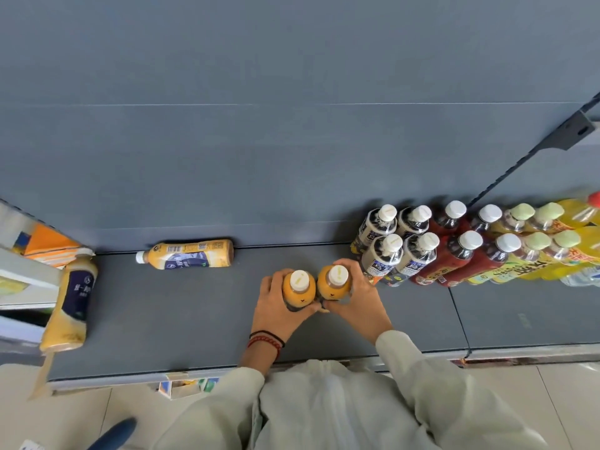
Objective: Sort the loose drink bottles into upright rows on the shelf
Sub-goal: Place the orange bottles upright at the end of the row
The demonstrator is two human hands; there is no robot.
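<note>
Two orange drink bottles with cream caps stand upright side by side on the grey shelf point(194, 319). My left hand point(276, 310) is wrapped around the left orange bottle point(298, 290). Around the right orange bottle point(334, 282) my right hand point(360, 297) is closed. Just right of them stand upright rows: white-capped milk-tea bottles point(386, 251), red bottles point(457, 251), green-capped bottles point(532, 248). One yellow bottle point(191, 254) lies on its side at the back left. Another yellow bottle point(69, 303) lies tilted at the far left.
The grey back panel point(292, 125) rises behind the shelf. Orange boxes point(48, 241) sit on a neighbouring shelf at the left. A metal bracket point(565, 134) juts out at upper right. Tiled floor point(535, 401) lies below the shelf's front edge.
</note>
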